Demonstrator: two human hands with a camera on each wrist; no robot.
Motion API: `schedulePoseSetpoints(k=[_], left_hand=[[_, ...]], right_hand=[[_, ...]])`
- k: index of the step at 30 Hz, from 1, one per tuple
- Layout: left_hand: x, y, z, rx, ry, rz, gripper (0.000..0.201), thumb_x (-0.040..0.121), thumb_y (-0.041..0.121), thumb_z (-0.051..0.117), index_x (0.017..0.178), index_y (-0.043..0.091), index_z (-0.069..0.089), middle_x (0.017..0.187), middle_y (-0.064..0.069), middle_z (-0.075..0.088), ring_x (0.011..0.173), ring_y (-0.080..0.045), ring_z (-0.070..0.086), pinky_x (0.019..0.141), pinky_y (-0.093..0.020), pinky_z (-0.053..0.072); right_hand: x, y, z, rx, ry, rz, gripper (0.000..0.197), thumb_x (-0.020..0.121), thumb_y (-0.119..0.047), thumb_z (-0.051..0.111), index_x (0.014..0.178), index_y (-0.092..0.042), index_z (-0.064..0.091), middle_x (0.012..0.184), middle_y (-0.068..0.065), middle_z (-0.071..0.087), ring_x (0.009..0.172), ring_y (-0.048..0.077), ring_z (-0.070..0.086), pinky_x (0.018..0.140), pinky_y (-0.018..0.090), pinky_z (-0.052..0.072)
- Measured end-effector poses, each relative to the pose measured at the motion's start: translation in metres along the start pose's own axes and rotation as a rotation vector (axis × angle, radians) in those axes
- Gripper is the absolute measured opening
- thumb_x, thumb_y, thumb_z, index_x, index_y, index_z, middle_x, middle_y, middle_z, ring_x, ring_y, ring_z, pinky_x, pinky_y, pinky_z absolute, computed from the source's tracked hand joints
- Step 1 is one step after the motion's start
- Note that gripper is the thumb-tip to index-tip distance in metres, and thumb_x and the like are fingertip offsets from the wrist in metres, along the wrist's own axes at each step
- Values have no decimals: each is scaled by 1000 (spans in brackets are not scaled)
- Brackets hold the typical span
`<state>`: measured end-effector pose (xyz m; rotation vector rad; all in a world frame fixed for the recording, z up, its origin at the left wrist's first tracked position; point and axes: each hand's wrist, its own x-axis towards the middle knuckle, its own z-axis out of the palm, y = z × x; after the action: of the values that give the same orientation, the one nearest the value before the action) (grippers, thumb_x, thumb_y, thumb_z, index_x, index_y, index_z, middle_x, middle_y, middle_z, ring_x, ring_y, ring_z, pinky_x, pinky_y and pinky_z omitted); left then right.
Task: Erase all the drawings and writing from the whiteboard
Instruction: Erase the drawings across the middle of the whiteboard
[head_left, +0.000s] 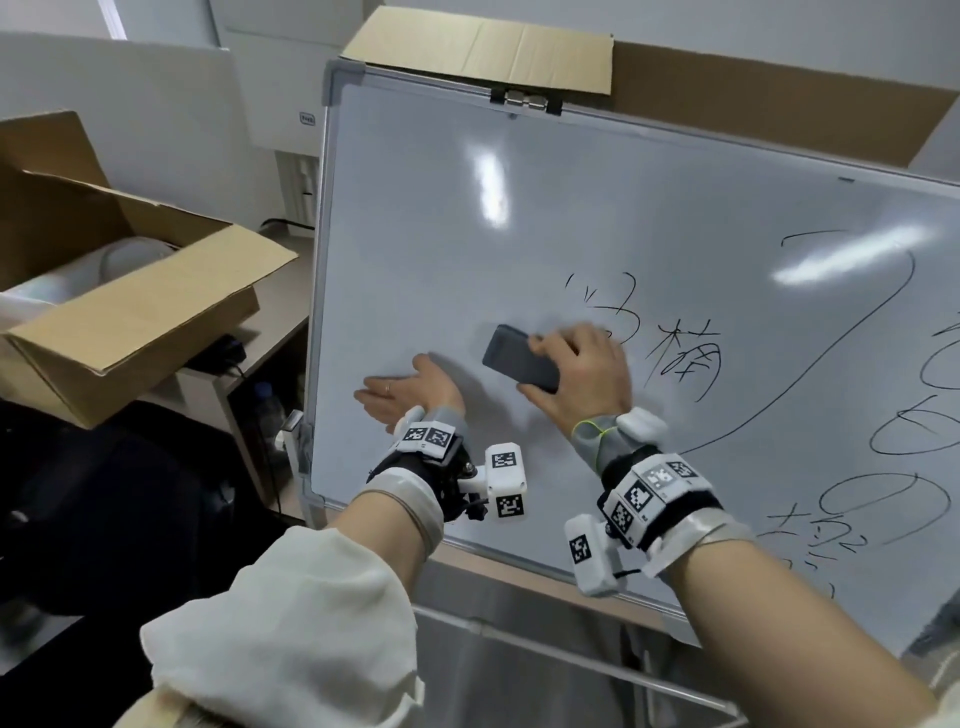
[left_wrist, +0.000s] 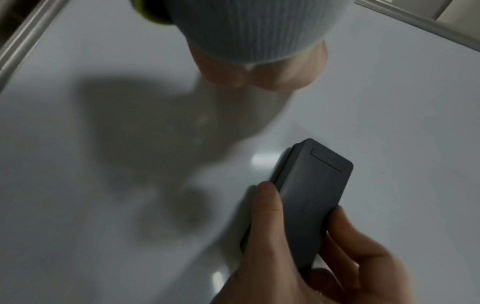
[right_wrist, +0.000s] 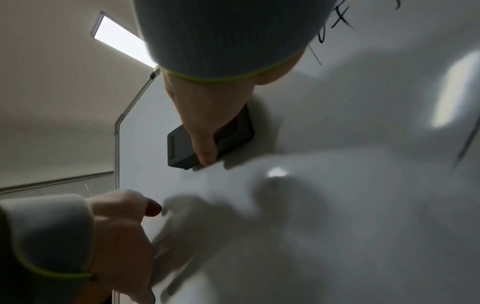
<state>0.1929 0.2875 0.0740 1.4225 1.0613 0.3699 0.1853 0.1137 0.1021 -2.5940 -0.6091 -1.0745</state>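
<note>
The whiteboard (head_left: 441, 234) leans tilted in front of me. Black handwriting (head_left: 680, 364), a long curved line (head_left: 857, 338) and ovals (head_left: 909, 441) cover its right half, while the left half is blank. My right hand (head_left: 566, 364) grips a dark grey eraser (head_left: 519, 364) and presses it flat on the board just left of the writing. In the right wrist view the thumb (right_wrist: 205, 148) lies over the eraser (right_wrist: 182, 148). My left hand (head_left: 400, 395) rests flat on the board (left_wrist: 78, 185) with straight fingers, left of the eraser (left_wrist: 311, 195).
An open cardboard box (head_left: 104, 291) sits on a desk to the left. Flat cardboard (head_left: 483, 47) stands behind the board, and a black clip (head_left: 524, 101) holds its top edge. A water bottle (head_left: 265, 410) stands below the desk.
</note>
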Motion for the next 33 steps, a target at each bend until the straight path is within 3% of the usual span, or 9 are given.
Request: schedulePoseSetpoints(k=[4,12,14,18,20,24,27,29,33], left_hand=[[-1,22,-1,-25,21,50,81,97,38,49,159,6,8,168,-6,-1,154,-24,2,122,-41,6],[-35,96,7,-95,-12,215,83,94,33,56,159,11,10,168,-3,-1,154,-24,2,121,-43,10],[-37,95,10,-74,-34,214,85,94,37,56,160,13,8,168,-3,-3,154,-23,0,121,-44,9],[-35,85,14,-37,-38,233,82,96,37,55,160,15,7,168,-7,-2,154,-26,1,121,-42,8],[-36,88,12,-47,-27,233,81,95,36,56,159,13,12,167,-8,2,153,-27,4,121,-41,9],[-34,98,11,-98,17,243,75,91,33,61,151,3,29,165,-10,12,151,-29,13,119,-42,14],[-37,98,13,-97,-13,261,81,92,33,60,156,4,19,167,-9,5,153,-28,7,121,-42,10],[-38,92,15,-100,-35,259,84,94,34,59,158,7,11,167,-8,2,154,-27,3,121,-43,9],[-37,62,23,-60,-43,274,85,94,38,57,159,11,9,168,-6,0,154,-26,2,121,-50,11]], right_hand=[[17,4,-13,-23,53,36,55,58,-45,84,102,-20,66,95,6,58,91,31,54,78,40,43],[70,32,-55,-27,278,265,52,64,-46,81,101,-15,60,99,8,58,89,33,55,75,38,41],[65,31,-50,6,257,242,53,63,-45,82,101,-16,61,99,9,57,90,33,54,77,38,43],[51,19,-33,-21,45,27,55,57,-48,83,102,-22,64,98,4,58,92,31,55,75,40,45],[50,19,-32,-72,61,14,54,58,-48,82,102,-22,64,98,3,58,91,30,55,74,40,45],[57,36,-47,-75,274,258,50,68,-46,77,103,-14,60,99,11,58,90,34,54,74,40,41],[53,48,-56,-62,359,395,53,71,-43,78,105,-8,57,101,16,57,93,37,53,75,43,41],[41,48,-51,-32,317,372,53,70,-42,79,105,-8,57,101,15,57,92,37,53,75,42,42],[-5,38,-33,13,77,160,52,59,-42,84,98,-17,62,96,4,57,88,29,53,76,39,47]])
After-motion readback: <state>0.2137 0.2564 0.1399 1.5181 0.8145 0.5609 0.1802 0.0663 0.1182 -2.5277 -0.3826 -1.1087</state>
